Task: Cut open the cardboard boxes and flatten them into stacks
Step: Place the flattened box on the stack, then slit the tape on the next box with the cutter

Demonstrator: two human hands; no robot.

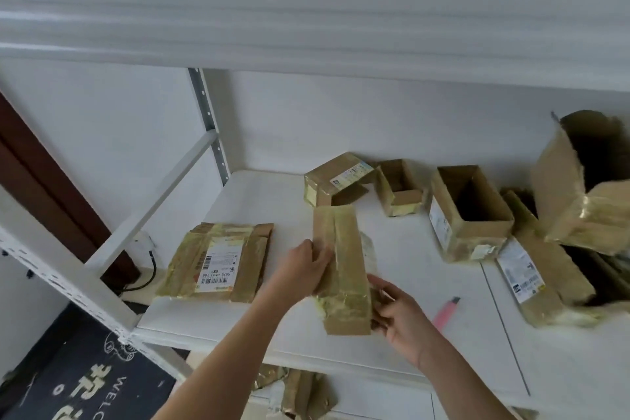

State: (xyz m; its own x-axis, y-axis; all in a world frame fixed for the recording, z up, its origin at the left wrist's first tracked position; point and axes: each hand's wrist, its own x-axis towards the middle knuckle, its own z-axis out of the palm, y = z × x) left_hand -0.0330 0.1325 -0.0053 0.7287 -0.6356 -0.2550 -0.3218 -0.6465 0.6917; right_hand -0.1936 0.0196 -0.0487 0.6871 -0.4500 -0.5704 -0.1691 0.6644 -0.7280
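The fingers of the left hand (308,264) curl over the left long edge of a flattened cardboard box (342,271), thumb on top, gripping it near the middle of the frame. The right hand (397,312) pinches the same box at its lower right corner, fingers bent around the edge and partly hidden behind the cardboard. The box is long, narrow and covered in shiny yellowish tape, and it lies lengthwise on the white shelf (272,201), its near end close to the shelf's front edge.

Left of it, well apart, a flattened stack (218,262) with a white shipping label lies flat on the shelf. Right of the right hand, a pink utility knife (446,312) lies on the shelf, untouched. Toward the back wall, above the held box, sit a closed small box (335,177), an open small box (400,189) just beside it, and a taller open box (468,211). At the right edge of the frame, larger opened boxes (579,181) lean together. At lower left, a dark doormat (85,378) lies on the floor.
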